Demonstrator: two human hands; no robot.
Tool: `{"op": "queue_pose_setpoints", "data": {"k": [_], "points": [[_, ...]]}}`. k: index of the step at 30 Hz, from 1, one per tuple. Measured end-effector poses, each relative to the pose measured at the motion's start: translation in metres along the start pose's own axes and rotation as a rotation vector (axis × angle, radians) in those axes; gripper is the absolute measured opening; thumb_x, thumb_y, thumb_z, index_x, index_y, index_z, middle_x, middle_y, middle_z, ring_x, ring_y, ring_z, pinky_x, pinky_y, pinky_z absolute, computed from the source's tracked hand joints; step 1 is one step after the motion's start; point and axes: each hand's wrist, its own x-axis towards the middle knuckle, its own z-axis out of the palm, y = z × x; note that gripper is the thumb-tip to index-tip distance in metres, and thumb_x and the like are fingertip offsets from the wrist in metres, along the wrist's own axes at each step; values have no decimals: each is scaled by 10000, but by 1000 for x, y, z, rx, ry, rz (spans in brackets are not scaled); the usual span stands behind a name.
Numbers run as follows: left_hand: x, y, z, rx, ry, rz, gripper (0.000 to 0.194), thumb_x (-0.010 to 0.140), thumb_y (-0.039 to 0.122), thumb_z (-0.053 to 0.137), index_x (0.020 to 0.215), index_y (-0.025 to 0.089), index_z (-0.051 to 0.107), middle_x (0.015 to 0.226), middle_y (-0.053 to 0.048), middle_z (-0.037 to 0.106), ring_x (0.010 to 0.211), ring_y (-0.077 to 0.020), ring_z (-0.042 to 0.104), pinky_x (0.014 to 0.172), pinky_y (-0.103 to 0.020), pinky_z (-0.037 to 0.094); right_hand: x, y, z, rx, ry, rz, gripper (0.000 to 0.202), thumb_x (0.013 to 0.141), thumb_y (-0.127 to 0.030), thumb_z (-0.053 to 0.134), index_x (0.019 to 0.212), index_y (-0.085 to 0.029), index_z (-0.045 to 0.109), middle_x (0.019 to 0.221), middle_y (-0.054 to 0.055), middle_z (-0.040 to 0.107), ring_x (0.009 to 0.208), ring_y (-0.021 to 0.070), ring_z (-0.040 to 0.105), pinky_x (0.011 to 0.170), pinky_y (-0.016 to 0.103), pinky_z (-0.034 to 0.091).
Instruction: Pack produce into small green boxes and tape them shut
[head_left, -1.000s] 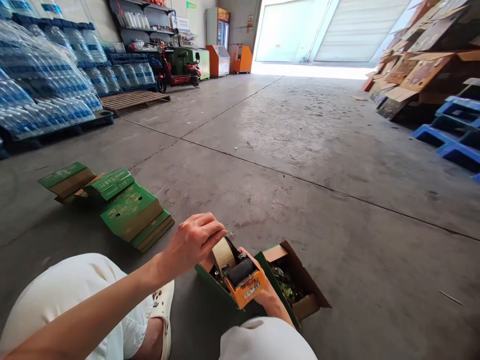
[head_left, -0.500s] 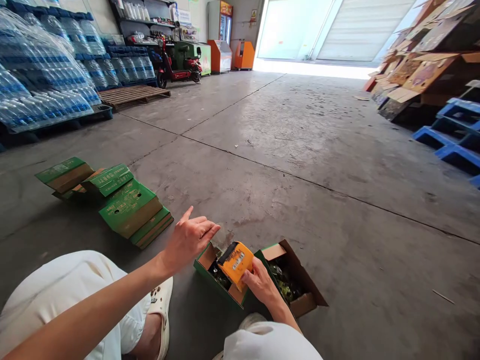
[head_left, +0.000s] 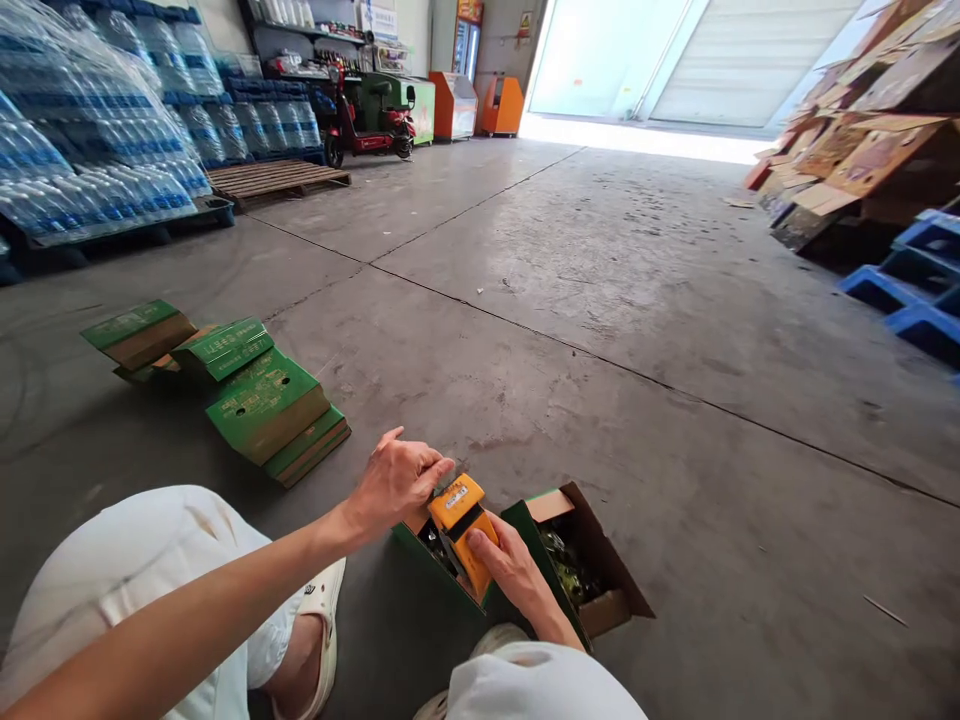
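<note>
An orange-and-black handheld device [head_left: 474, 560] with a barcode sticker is in my right hand [head_left: 514, 575], thumb across its front. Its upper part [head_left: 457, 500] is tilted up like a flap, with a black band below it. My left hand [head_left: 397, 480] is at the top edge of that part, fingers bent and pressed together; their tips are partly hidden. Under the device stands an open green carton [head_left: 420, 560] with dark, glossy contents. To its right is another open carton [head_left: 615, 560] holding green items in clear wrap.
Flattened green cartons [head_left: 262, 400] lie on the floor at the left. Shrink-wrapped water bottles [head_left: 97, 150], a wooden pallet [head_left: 277, 178] and a red scooter [head_left: 371, 130] stand beyond. At the right are stacked cardboard boxes [head_left: 862, 160] and blue pallets [head_left: 915, 290].
My left hand has come down and right to the device, its fingers drawing in. The device has turned in my right hand, and its upper part is now tilted up.
</note>
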Motion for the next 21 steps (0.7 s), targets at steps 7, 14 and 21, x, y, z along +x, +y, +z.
{"op": "queue_pose_setpoints", "data": {"k": [7, 14, 21], "points": [[4, -39, 11, -218, 3, -222, 458, 963, 541, 561, 761, 200, 791, 721, -27, 771, 730, -204, 709, 798, -292, 513, -5, -15, -20, -288, 69, 48, 597, 839, -792, 655, 786, -197, 635, 705, -11, 535, 669, 161, 455, 581, 267, 348], [-22, -72, 41, -515, 32, -333, 497, 907, 600, 585, 816, 170, 819, 781, -58, 798, 762, -218, 725, 720, -264, 510, -14, -26, -40, -224, -95, 130, 613, 836, -779, 698, 796, -168, 661, 660, -29, 492, 614, 117, 392, 517, 242, 273], [-18, -107, 43, -439, -63, -426, 443, 841, 532, 603, 838, 153, 833, 728, -59, 788, 756, -230, 732, 690, -276, 495, 8, -10, -33, 29, -90, 240, 645, 811, -773, 750, 1028, -166, 727, 750, -6, 594, 610, 127, 506, 538, 249, 498]]}}
